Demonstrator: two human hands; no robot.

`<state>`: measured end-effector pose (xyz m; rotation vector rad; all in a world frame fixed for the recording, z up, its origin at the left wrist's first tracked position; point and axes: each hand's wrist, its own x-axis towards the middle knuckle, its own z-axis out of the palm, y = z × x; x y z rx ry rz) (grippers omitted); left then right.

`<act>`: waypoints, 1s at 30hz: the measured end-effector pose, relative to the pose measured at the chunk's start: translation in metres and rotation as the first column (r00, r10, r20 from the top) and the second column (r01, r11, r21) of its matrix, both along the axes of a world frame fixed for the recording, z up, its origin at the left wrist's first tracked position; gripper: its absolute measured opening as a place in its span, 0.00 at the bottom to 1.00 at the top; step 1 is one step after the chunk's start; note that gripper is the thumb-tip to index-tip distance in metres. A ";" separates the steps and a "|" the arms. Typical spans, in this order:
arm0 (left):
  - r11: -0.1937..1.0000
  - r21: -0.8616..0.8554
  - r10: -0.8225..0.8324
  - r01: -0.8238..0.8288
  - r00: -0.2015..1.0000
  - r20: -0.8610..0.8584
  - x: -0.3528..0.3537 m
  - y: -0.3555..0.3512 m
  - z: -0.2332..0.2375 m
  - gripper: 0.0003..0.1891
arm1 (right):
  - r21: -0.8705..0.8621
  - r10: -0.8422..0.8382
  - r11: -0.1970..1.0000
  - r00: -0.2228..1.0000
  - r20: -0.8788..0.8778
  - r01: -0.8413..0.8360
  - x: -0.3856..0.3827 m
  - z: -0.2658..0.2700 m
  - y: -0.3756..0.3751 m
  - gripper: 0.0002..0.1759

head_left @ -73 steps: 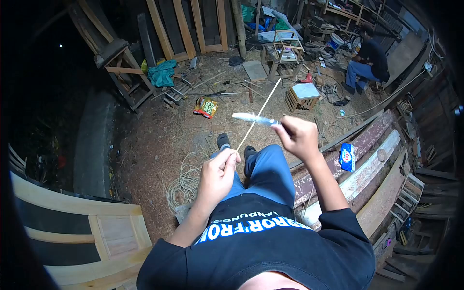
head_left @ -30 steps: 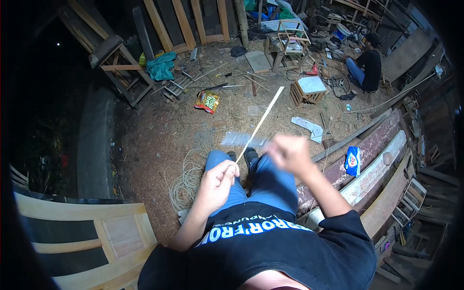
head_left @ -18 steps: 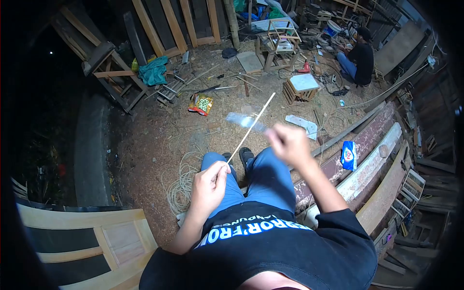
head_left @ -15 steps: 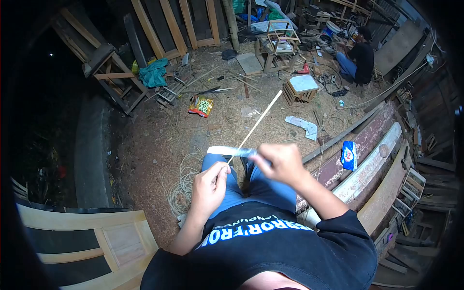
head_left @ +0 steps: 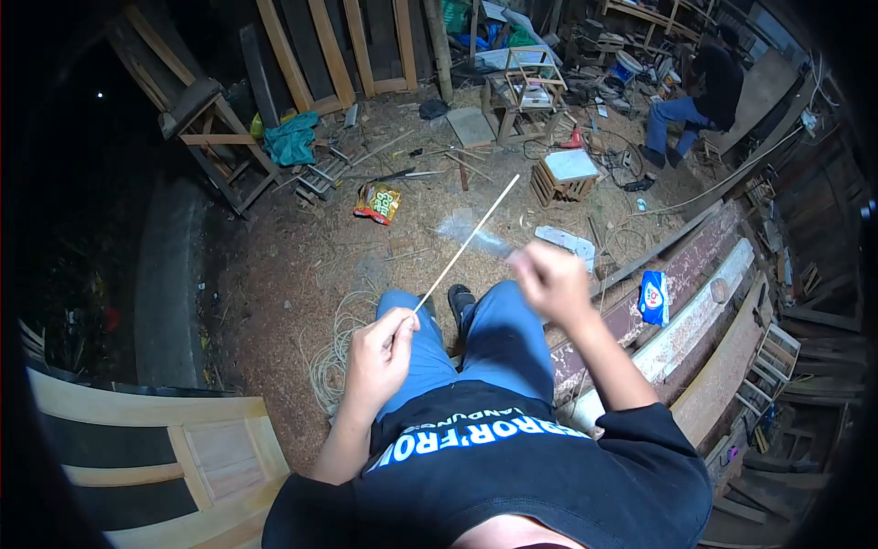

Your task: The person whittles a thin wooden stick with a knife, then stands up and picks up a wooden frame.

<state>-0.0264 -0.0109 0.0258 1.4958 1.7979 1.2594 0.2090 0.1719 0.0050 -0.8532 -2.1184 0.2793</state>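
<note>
A thin pale wooden stick [head_left: 476, 231] slants up and away from my left hand [head_left: 380, 355], whose fingers pinch its lower end above my left thigh. My right hand [head_left: 554, 285] is closed round the handle of a knife [head_left: 494, 242]. Smeared by motion, the knife's blade points left and crosses the stick in this view, around the middle of its length. The handle itself is mostly hidden in my fist.
A wooden crate [head_left: 560, 176] and a snack bag [head_left: 377, 203] lie ahead on the littered ground. Coiled cord [head_left: 327, 352] lies left of my legs. Long boards and a blue packet [head_left: 653, 298] are at right, a panelled door [head_left: 219, 448] at left. Another person [head_left: 713, 91] is at back right.
My right hand has moved the knife up along the stick, away from my left hand. The stick has shifted slightly left. The other person has risen from a lower seated posture.
</note>
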 end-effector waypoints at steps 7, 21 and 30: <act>0.999 -0.036 0.014 -0.012 0.998 0.055 -0.005 0.000 -0.009 0.07 | -0.053 -0.258 0.966 0.962 -0.090 0.254 0.019 0.007 0.042 0.14; 0.998 -0.016 -0.056 0.066 0.939 0.339 0.012 0.003 -0.006 0.10 | -0.143 -0.101 0.987 0.980 -0.170 0.077 -0.021 0.029 -0.009 0.15; 0.995 0.004 -0.095 0.104 0.896 0.434 0.013 0.002 -0.009 0.11 | -0.057 0.033 0.998 0.999 -0.036 -0.035 -0.031 0.023 -0.015 0.21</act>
